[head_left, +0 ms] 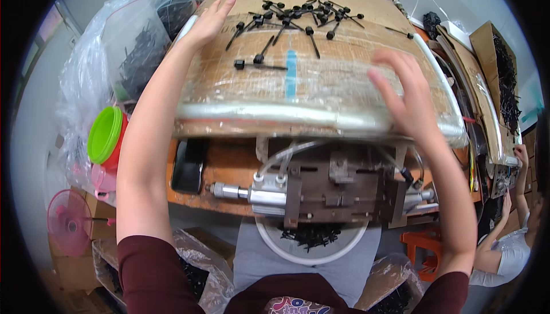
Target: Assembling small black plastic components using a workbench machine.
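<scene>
Neither grip pinches anything: the left hand (211,20) lies spread flat on the plastic-wrapped cardboard worktop (321,93), beside scattered black pins (298,19). Blurred, the right hand (404,99) hovers spread over the worktop's near edge, well apart from them.

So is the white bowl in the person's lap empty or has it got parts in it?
Not empty: the white bowl holds a heap of small black parts, partly hidden by the metal fixture.

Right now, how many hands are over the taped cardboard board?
2. The left hand rests at the cardboard board's far left corner; the right hand hovers, blurred, over its near right edge. A co-worker's hand is off to the right, not over it.
</scene>
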